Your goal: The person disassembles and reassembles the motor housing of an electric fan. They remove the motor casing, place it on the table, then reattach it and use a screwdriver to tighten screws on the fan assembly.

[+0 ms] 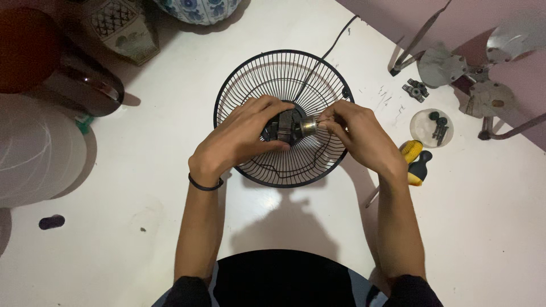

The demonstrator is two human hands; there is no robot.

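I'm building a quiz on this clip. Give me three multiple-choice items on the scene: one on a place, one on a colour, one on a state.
1. Where does the yellow-and-black screwdriver lie?
A. right of the black wire fan guard
B. inside it
C. left of it

2. What colour is the band on the left wrist?
A. white
B. black
C. red

3. How does the left hand stand?
A. flat on the table
B. raised, empty
C. closed on the dark motor part

Answers: 1 A, it lies past the guard's right rim. 2 B, a dark loop. 3 C, its fingers wrap the part while the right hand pinches its metal end.
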